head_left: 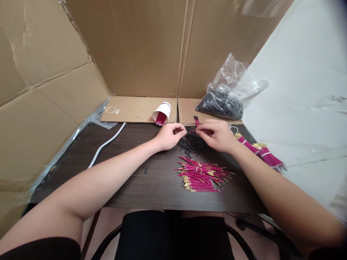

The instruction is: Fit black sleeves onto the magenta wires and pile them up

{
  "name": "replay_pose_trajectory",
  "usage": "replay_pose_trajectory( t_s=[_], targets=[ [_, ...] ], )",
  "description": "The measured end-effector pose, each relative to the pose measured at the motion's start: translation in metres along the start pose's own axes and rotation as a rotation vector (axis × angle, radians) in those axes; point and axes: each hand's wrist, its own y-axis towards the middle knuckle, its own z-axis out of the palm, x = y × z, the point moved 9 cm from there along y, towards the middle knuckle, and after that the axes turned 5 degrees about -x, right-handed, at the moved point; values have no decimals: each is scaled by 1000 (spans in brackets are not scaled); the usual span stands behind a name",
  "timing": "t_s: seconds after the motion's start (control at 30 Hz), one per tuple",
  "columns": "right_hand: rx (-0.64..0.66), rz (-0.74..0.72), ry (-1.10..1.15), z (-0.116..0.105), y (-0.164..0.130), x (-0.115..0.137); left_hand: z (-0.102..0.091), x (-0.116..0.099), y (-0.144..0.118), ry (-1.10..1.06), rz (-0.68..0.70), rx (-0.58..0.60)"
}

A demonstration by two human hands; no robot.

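A thin pink wire (193, 130) lies between the two hands above a small heap of short black tubes (191, 143) on the dark tabletop (130, 173). The right hand (215, 135) pinches the wire with its fingers closed on it, and also grips a few more pink wires that stick up behind it. The left hand (169, 136) has thumb and forefinger pressed together at the wire's other end. Nearer the person lies a loose pile of pink wires (202, 174); a tied bundle (261, 151) lies to the right. A tipped paper cup (162, 113) and a plastic bag of black pieces (223, 103) sit behind.
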Motion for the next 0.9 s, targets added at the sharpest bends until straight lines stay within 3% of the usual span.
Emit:
replay_pose_trajectory(
  t_s=[0.9],
  targets=[
    [67, 53, -24, 4, -2, -10, -1, 5, -1, 6, -19, -26]
  ],
)
